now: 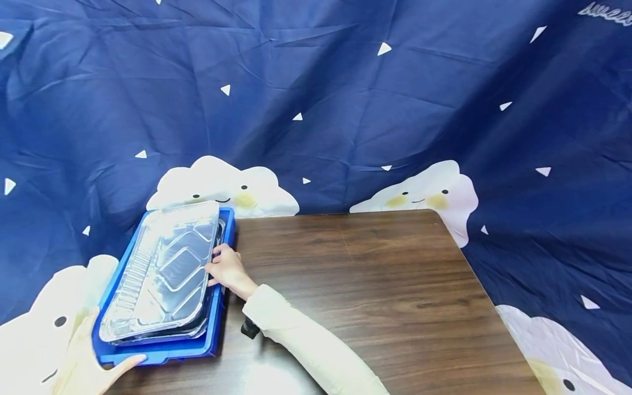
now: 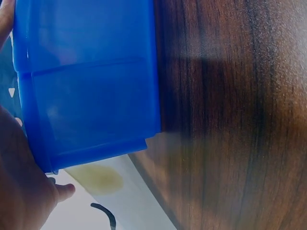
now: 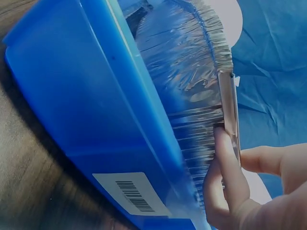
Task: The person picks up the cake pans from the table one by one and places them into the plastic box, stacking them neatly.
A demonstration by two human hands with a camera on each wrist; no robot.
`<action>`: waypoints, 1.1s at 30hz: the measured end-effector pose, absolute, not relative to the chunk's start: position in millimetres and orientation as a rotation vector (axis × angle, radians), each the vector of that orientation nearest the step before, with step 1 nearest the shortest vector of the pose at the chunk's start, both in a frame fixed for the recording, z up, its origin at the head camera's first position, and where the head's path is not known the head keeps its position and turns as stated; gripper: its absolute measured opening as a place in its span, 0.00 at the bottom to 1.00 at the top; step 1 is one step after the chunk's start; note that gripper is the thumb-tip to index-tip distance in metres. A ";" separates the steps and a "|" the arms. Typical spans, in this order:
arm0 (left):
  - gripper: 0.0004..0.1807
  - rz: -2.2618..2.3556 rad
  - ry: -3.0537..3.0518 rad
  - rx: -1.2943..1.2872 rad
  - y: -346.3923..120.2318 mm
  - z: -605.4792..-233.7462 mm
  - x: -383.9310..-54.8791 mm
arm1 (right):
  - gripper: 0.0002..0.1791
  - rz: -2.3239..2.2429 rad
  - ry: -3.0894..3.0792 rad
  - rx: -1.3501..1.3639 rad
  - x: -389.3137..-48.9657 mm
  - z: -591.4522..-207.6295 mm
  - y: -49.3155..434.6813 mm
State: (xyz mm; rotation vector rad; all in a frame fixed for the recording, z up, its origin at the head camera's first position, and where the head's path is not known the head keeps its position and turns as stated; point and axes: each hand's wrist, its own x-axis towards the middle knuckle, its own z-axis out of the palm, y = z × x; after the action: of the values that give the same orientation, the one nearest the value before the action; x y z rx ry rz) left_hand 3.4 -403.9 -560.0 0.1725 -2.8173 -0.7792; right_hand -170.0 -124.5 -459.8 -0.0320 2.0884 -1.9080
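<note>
A blue plastic bin point(image 1: 213, 329) stands at the left of the table, with a shiny rectangular aluminium foil tray point(image 1: 182, 269) over its opening. This tray lies tilted, and its embossed base faces the head camera. The edge of another foil tray point(image 1: 197, 331) shows beneath it. My right hand point(image 1: 229, 269) pinches the upper tray's right rim between thumb and fingers; in the right wrist view the pleated side wall point(image 3: 187, 91) rises above the bin's edge. My left hand point(image 1: 91, 362) holds the bin's near left corner, thumb along the front rim and fingers along the left side.
The brown wood-grain table point(image 1: 365, 274) extends right of the bin. A dark blue cloth point(image 1: 316, 109) printed with clouds and triangles hangs behind it. A barcode label point(image 3: 132, 194) is stuck on the bin's wall. A small black object point(image 1: 250, 328) shows beside the right cuff.
</note>
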 end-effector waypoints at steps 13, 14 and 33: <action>0.79 -0.811 -2.772 0.114 -400.3 -555.6 1.3 | 0.14 -1.682 2.363 -0.092 -165.2 -467.4 -132.1; 0.79 -0.817 -2.772 0.109 -400.0 -555.3 1.1 | 0.12 -1.610 2.422 -0.119 -164.8 -467.0 -131.3; 0.75 -0.777 -2.929 0.202 -403.6 -551.8 -4.1 | 0.31 -1.340 2.615 -0.300 -171.5 -467.8 -108.2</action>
State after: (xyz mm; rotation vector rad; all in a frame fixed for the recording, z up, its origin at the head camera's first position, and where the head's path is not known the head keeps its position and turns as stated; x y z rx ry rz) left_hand -4.1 -403.6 -551.8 0.2022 -2.9287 -0.7772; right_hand -171.5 -108.2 -467.8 -0.3000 2.6154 -1.3400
